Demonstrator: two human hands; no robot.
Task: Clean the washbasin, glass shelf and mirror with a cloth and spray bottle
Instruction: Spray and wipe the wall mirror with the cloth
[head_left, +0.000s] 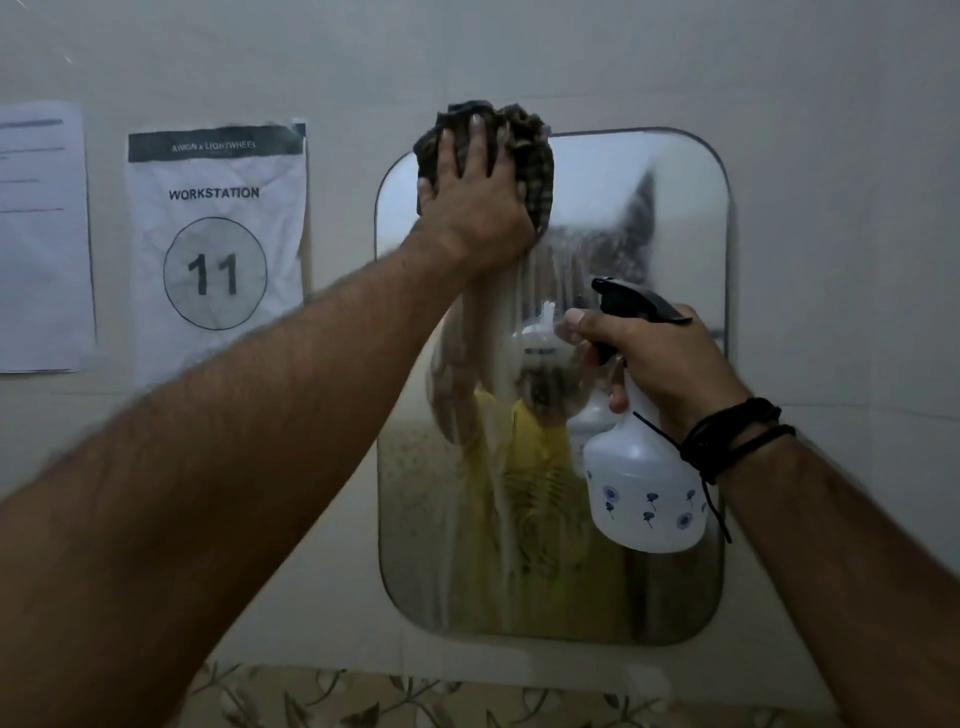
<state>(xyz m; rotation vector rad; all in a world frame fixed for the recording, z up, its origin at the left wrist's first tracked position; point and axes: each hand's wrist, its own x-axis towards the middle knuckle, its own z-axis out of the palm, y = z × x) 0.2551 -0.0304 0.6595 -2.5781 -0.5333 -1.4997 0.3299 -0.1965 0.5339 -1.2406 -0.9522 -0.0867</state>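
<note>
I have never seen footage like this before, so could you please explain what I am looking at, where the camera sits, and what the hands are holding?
There is no machine here: a person is cleaning, filmed by one wide-angle camera worn on their head, so you see their own arms reaching forward. The left hand presses a dark bunched cloth against the top left corner of the wall mirror, which is streaked with wet runs. The right hand grips a white spray bottle with a black trigger head, held in front of the mirror. Left of the mirror, a paper sign reads "Workstation 11", with another sheet beside it.
</note>
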